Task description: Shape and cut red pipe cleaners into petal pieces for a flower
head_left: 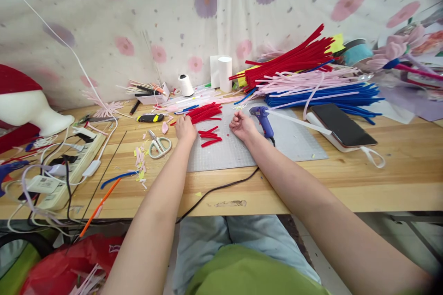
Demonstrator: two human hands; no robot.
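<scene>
My left hand (185, 129) is at the near-left end of a bundle of short red pipe cleaners (205, 113), its fingers bent over the ends; a bit of red pokes out to its left. A few folded red pipe cleaner pieces (210, 136) lie apart on the grey cutting mat (228, 154), between my hands. Over the mat, my right hand (241, 126) has its fingers curled in; whatever they may hold is hidden. Just right of it lies a blue glue gun (263, 121) with a white glue stick in its back. Scissors (159, 144) rest left of the mat.
Long red (290, 62), pink (304, 82) and blue pipe cleaners (321, 97) are heaped at the back right. A phone (342, 124) lies right of the mat. A utility knife (150, 118), a power strip (74, 166) and tangled cables occupy the left. The glue gun's cord (221, 187) crosses the front edge.
</scene>
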